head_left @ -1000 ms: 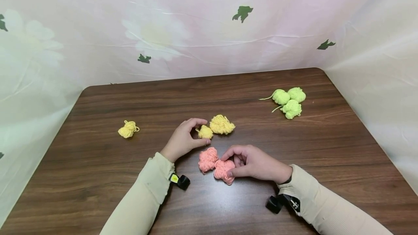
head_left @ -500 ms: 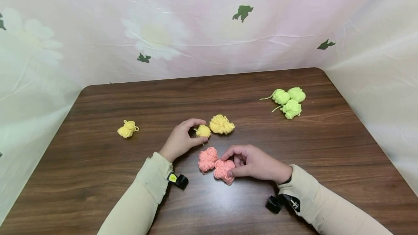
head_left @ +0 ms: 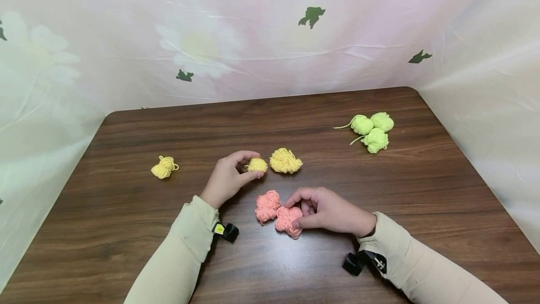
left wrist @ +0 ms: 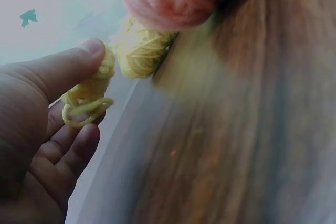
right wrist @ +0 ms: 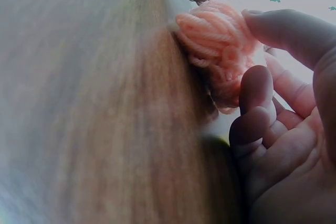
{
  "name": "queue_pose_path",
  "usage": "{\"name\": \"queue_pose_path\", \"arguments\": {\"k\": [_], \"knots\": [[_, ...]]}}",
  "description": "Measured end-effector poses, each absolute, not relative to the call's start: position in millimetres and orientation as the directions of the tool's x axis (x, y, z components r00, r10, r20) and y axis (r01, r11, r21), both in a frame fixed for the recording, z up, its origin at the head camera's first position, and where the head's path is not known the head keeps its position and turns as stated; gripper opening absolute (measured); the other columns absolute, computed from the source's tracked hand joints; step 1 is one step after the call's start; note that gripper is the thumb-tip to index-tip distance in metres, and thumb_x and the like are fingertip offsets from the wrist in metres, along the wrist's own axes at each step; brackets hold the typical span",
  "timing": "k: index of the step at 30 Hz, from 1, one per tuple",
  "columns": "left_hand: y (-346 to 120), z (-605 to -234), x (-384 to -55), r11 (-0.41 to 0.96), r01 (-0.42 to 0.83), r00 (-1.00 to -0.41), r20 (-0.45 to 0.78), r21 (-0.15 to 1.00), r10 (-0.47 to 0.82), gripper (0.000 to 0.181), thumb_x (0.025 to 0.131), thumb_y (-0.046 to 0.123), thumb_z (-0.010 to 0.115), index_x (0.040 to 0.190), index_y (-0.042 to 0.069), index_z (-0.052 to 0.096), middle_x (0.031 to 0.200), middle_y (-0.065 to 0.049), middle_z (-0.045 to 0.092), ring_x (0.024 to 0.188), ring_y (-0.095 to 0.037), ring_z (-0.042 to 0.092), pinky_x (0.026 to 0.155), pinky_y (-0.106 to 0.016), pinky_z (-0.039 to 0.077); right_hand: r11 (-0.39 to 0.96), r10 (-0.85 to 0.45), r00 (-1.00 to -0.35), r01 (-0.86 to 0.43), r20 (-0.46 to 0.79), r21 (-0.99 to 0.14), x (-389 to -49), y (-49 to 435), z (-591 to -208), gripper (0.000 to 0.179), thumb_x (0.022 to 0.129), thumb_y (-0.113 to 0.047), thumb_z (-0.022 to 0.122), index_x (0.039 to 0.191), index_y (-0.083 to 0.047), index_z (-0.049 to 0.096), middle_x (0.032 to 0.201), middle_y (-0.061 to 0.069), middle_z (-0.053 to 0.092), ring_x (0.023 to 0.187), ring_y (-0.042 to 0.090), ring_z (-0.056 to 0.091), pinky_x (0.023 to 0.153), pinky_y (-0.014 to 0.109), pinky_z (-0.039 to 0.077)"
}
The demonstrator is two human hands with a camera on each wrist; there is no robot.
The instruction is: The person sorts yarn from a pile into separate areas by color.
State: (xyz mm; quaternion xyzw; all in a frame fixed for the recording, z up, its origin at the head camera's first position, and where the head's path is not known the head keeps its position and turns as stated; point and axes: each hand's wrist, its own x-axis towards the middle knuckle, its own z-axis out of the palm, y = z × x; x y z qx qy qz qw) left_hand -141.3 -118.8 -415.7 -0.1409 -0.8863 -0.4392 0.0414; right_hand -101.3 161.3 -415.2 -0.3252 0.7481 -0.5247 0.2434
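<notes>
My left hand pinches a small yellow ball of yarn between thumb and fingers. In the left wrist view a loose loop hangs from that yellow ball. Just right of it lies a larger yellow yarn ball. My right hand holds a pink yarn ball by its right side, thumb in front and index finger behind. A second pink yarn ball lies against its left side. The right wrist view shows the gripped pink ball close over the wood.
A third yellow yarn ball lies alone at the left of the brown wooden table. Three light green yarn balls are grouped at the back right, two with loose tails. Patterned cloth hangs behind the table.
My left hand has drawn the small yellow ball a little to the left, opening a gap between it and the larger yellow ball. The right hand stays on the pink ball.
</notes>
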Motion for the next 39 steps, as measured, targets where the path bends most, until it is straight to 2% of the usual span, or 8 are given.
{"name": "queue_pose_path", "arguments": {"k": [5, 11, 18, 24, 29, 35, 39], "knots": [[-121, -412, -141, 0.569, 0.306, -0.951, 0.216, 0.763, 0.222, 0.037, 0.082, 0.022, 0.084, 0.115, 0.012, 0.072, 0.105, 0.000, 0.073, 0.085, -0.013, 0.065, 0.076, -0.032, 0.055, 0.236, -0.743, -0.669, -0.232, -0.021, -0.944, -101, 161, -415, 0.030, 0.084, -0.011, 0.080, 0.112, -0.013, 0.069, 0.069, -0.006, 0.055, 0.060, 0.003, 0.049, 0.052, 0.019, 0.042], [-133, -406, -143, 0.591, 0.302, -0.953, 0.224, 0.748, 0.204, 0.038, 0.081, 0.021, 0.085, 0.115, 0.011, 0.072, 0.103, 0.000, 0.073, 0.083, -0.015, 0.064, 0.072, -0.032, 0.054, 0.239, -0.740, -0.672, -0.226, -0.027, -0.944, -101, 161, -414, 0.030, 0.085, -0.012, 0.080, 0.112, -0.013, 0.070, 0.070, -0.006, 0.056, 0.060, 0.003, 0.049, 0.052, 0.019, 0.043], [-149, -401, -145, 0.607, 0.307, -0.952, 0.250, 0.733, 0.179, 0.039, 0.082, 0.019, 0.084, 0.118, 0.010, 0.071, 0.104, -0.003, 0.072, 0.087, -0.019, 0.066, 0.078, -0.037, 0.055, 0.222, -0.744, -0.667, -0.222, -0.019, -0.949, -101, 160, -417, 0.030, 0.085, -0.011, 0.080, 0.113, -0.010, 0.069, 0.070, -0.005, 0.057, 0.060, 0.003, 0.050, 0.052, 0.019, 0.043], [-160, -400, -149, 0.612, 0.298, -0.953, 0.264, 0.732, 0.148, 0.041, 0.082, 0.019, 0.084, 0.120, 0.012, 0.071, 0.111, -0.004, 0.071, 0.094, -0.021, 0.066, 0.082, -0.041, 0.056, 0.216, -0.745, -0.667, -0.222, -0.013, -0.951, -101, 161, -417, 0.030, 0.085, -0.011, 0.080, 0.113, -0.008, 0.069, 0.070, -0.004, 0.057, 0.060, 0.003, 0.050, 0.052, 0.019, 0.043], [-173, -396, -149, 0.636, 0.265, -0.960, 0.259, 0.725, 0.105, 0.042, 0.082, 0.024, 0.084, 0.121, 0.016, 0.070, 0.112, -0.003, 0.071, 0.094, -0.023, 0.066, 0.081, -0.043, 0.056, 0.212, -0.746, -0.666, -0.231, -0.004, -0.950, -101, 161, -416, 0.030, 0.085, -0.010, 0.079, 0.113, -0.008, 0.069, 0.070, -0.005, 0.056, 0.061, 0.003, 0.050, 0.052, 0.019, 0.043], [-191, -392, -150, 0.646, 0.262, -0.957, 0.282, 0.717, 0.076, 0.043, 0.082, 0.022, 0.085, 0.121, 0.014, 0.070, 0.115, -0.004, 0.071, 0.094, -0.021, 0.063, 0.085, -0.042, 0.051, 0.209, -0.745, -0.667, -0.234, 0.000, -0.950, -101, 160, -416, 0.030, 0.084, -0.010, 0.080, 0.112, -0.006, 0.069, 0.070, -0.005, 0.055, 0.061, 0.004, 0.049, 0.052, 0.020, 0.043], [-203, -389, -150, 0.653, 0.256, -0.954, 0.297, 0.713, 0.049, 0.044, 0.082, 0.021, 0.085, 0.122, 0.014, 0.070, 0.117, -0.004, 0.070, 0.097, -0.019, 0.061, 0.088, -0.036, 0.049, 0.212, -0.743, -0.670, -0.231, -0.002, -0.950, -101, 160, -417, 0.031, 0.084, -0.010, 0.080, 0.112, -0.006, 0.069, 0.070, -0.005, 0.055, 0.061, 0.004, 0.049, 0.052, 0.020, 0.043]]}}
